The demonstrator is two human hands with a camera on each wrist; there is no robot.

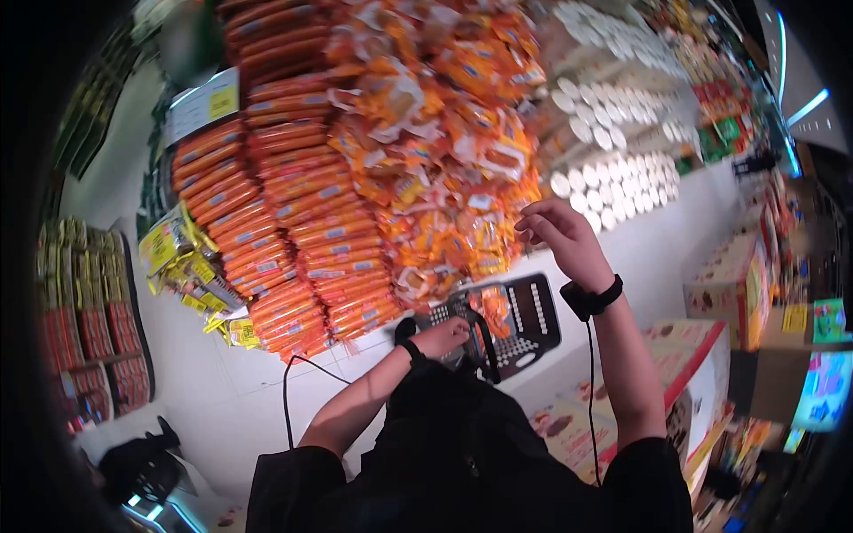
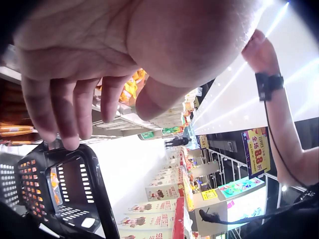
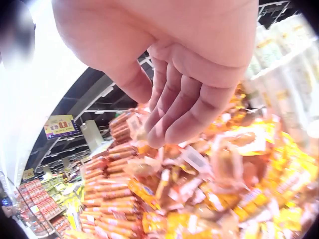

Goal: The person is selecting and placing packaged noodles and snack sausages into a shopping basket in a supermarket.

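Observation:
In the head view, my left hand (image 1: pixel 440 338) lies at the near left side of a black basket (image 1: pixel 526 357) that has an orange packet (image 1: pixel 491 311) inside. Its loosely bent fingers hang beside the black handle (image 2: pixel 97 181) in the left wrist view; whether the fingertips touch it I cannot tell. My right hand (image 1: pixel 569 240) is raised at the right edge of a heap of orange-and-yellow packets (image 1: pixel 426 195). Seen in the right wrist view, its fingers (image 3: pixel 182 102) bend loosely above the packets, holding nothing.
Stacked orange sausage packs (image 1: pixel 333 240) stand left of the heap, with a price sign (image 1: pixel 203 107) behind. White-capped packages (image 1: pixel 622 182) are at the right. Printed boxes (image 1: pixel 657 355) line the near right side. A dark-clothed person (image 1: pixel 142 466) is at the lower left.

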